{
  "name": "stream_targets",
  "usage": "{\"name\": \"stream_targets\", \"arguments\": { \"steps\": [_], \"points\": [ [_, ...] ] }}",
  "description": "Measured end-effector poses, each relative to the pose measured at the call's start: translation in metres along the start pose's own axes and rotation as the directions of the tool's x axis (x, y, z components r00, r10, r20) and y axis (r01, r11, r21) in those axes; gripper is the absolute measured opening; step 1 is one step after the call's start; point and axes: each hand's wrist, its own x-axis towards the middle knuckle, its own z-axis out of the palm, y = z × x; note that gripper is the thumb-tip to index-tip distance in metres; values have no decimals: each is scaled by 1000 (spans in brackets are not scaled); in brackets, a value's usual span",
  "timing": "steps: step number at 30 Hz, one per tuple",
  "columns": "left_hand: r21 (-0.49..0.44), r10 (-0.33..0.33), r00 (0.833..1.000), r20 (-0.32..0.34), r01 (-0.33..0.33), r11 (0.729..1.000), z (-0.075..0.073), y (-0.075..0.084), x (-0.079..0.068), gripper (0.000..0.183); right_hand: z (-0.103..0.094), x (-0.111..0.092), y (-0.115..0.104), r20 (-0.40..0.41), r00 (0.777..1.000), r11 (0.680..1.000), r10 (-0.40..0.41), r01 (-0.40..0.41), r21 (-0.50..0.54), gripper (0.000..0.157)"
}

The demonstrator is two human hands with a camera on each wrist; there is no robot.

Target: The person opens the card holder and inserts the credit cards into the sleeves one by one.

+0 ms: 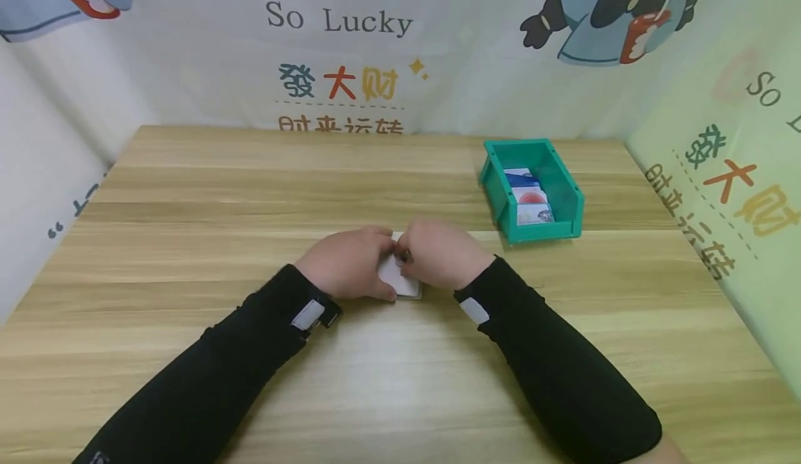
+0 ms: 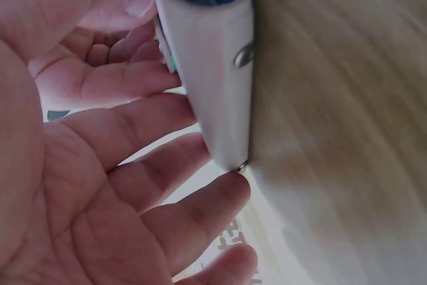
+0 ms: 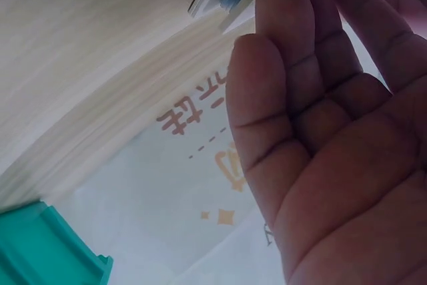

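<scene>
A small white card holder (image 1: 408, 286) lies on the table in front of me, between both hands. Blue shows inside its open end in the left wrist view, where a metal snap sits on the white side (image 2: 207, 71). My left hand (image 1: 347, 262) holds the holder from the left, thumb at the near end and fingers at the far end. From the right, my right hand (image 1: 444, 254) pinches at its upper face with curled fingers. In the right wrist view those fingers (image 3: 283, 25) meet a rounded white part, beside layered white and blue edges.
To the back right stands a green bin (image 1: 568, 231) holding several printed cards (image 1: 532, 200). The wooden table (image 1: 250, 193) reaches to a printed white curtain (image 1: 213, 67) at the back and sides.
</scene>
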Motion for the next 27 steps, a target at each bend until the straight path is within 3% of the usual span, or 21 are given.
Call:
{"name": "stream_targets", "arguments": {
  "steps": [10, 27],
  "points": [
    [41, 4, 1000, -24, -3, 999, 2, 4, -3, 63, 3, -5, -6, -39, 999, 1000, -12, 11, -21, 6],
    [80, -13, 999, -49, 17, 997, 7, 5, -5, 67, 7, -6, -2, -39, 999, 999, 5, -3, 51, 8]
  ]
}}
